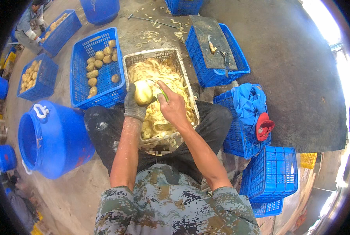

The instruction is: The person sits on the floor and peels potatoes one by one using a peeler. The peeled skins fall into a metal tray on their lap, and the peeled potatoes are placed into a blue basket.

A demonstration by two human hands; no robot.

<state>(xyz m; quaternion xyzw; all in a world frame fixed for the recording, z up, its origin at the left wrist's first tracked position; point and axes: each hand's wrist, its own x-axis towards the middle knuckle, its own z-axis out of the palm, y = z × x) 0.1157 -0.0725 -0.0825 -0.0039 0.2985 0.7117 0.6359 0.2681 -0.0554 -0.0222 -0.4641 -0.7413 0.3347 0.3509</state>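
Note:
My left hand [134, 107], in a grey knit glove, holds a large pale, peeled potato [143, 93] over a dirty white plastic crate [158, 143]. My bare right hand [175, 109] is closed around a small tool with a green handle [165, 95], probably a peeler; its working end is hard to make out. The tool is just right of the potato. Long yellowish peelings [154, 70] heap up inside the crate, which stands between my knees. Left of it, unpeeled potatoes [99, 55] lie in a blue plastic crate [104, 77].
A blue barrel [63, 141] lies tipped at my left. On my right, a dark board [201, 35] bearing a curved knife [211, 45] rests across a blue crate [201, 73]. Nearer are blue cloth [248, 100], a red cap [264, 127] and stacked crates [270, 173]. Another person [31, 23] bends far left.

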